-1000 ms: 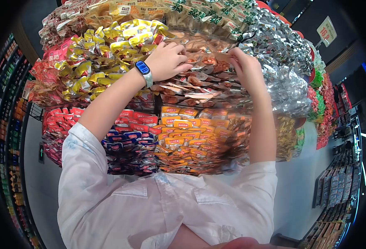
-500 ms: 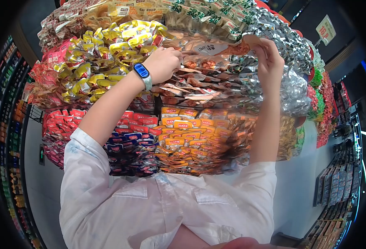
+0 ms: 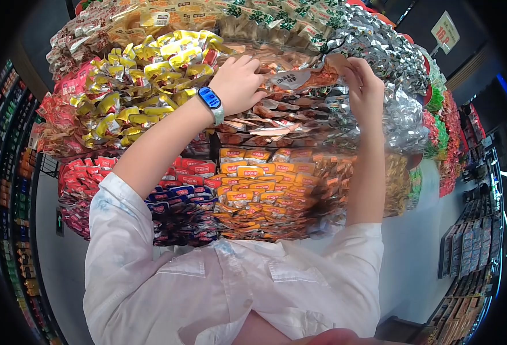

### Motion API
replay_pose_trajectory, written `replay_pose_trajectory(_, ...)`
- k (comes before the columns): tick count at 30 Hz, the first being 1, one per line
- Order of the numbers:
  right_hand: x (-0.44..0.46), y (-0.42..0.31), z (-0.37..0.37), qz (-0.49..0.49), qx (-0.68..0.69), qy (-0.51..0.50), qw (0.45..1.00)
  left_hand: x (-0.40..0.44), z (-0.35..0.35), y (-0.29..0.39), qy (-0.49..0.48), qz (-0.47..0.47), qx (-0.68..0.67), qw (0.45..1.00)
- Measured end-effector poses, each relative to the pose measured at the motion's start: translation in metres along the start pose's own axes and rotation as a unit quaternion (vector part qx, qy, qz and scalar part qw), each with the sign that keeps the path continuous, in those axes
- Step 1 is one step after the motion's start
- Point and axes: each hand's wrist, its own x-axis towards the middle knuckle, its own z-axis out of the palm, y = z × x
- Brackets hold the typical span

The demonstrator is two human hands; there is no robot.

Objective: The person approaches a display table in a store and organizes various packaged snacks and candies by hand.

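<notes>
My right hand [image 3: 365,86] pinches the right end of a long clear packet [image 3: 306,79] with reddish-brown food inside and a pale label. The packet lies stretched leftward over a row of similar brown packets [image 3: 273,122]. Close to the packet's left end is my left hand [image 3: 239,85], resting on the row with thumb and fingers apart; its fingertips are partly hidden among the wrappers. A watch [image 3: 209,98] is on the left wrist. Yellow packets [image 3: 115,103] lie left of that hand, and silver ones [image 3: 400,115] beyond my right wrist.
Nearer my body is a lower tier with orange packets [image 3: 256,201], red packets [image 3: 87,178] and dark blue packets [image 3: 176,198]. Green-printed packets [image 3: 279,23] fill the far side. A price sign [image 3: 444,33] stands at the upper right. Shelves [image 3: 469,247] line the right side.
My right hand has moved right and drawn the packet out from the row into view. Since half a second ago, the packet has come slightly lower and nearer. My left hand has shifted slightly right.
</notes>
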Motion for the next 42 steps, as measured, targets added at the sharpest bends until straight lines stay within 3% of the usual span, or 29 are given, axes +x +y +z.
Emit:
replay_pose_trajectory(2,-0.001,0.003,-0.002,0.01,0.038,0.015,0.999,0.014,0.013,0.001,0.008,0.003,-0.018,1.0)
replay_pose_trajectory(4,0.002,0.011,-0.008,0.007,0.116,0.109,0.987,0.027,0.023,0.002,-0.005,0.024,0.018,1.0)
replay_pose_trajectory(13,-0.014,0.015,-0.038,0.062,0.138,0.082,0.985,0.07,0.041,-0.008,-0.032,0.147,0.036,0.988)
replay_pose_trajectory(17,-0.023,0.018,-0.032,0.035,0.112,0.075,0.99,0.086,0.044,-0.029,-0.088,0.099,0.077,0.988)
replay_pose_trajectory(20,-0.028,0.008,-0.014,-0.008,0.009,0.055,0.998,0.088,0.044,-0.038,-0.128,0.045,0.035,0.99)
replay_pose_trajectory(22,-0.029,0.005,0.002,-0.088,-0.079,0.061,0.991,0.084,0.049,-0.039,-0.106,0.055,0.044,0.992)
replay_pose_trajectory(25,-0.03,-0.003,0.013,-0.122,-0.084,0.026,0.989,0.08,0.051,-0.039,-0.081,0.062,0.056,0.993)
replay_pose_trajectory(28,-0.027,-0.008,0.015,-0.133,-0.077,0.068,0.986,0.077,0.052,-0.04,-0.081,0.058,0.048,0.994)
replay_pose_trajectory(30,-0.02,-0.006,0.009,-0.136,-0.014,0.168,0.976,0.076,0.055,-0.043,-0.08,0.054,0.037,0.995)
replay_pose_trajectory(32,-0.012,-0.008,0.002,-0.129,-0.03,0.159,0.978,0.074,0.059,-0.045,-0.04,0.064,0.044,0.996)
replay_pose_trajectory(34,-0.005,-0.007,0.003,-0.143,-0.09,0.047,0.984,0.077,0.058,-0.044,-0.065,0.048,0.022,0.996)
replay_pose_trajectory(38,-0.019,0.012,0.041,-0.123,-0.076,-0.103,0.984,0.078,0.053,-0.041,-0.102,0.019,0.006,0.995)
replay_pose_trajectory(40,-0.027,0.017,0.055,-0.108,-0.098,-0.247,0.958,0.075,0.051,-0.04,-0.097,0.022,0.001,0.995)
replay_pose_trajectory(42,-0.032,0.018,0.07,-0.118,-0.09,-0.221,0.964,0.071,0.049,-0.04,-0.078,0.033,-0.019,0.996)
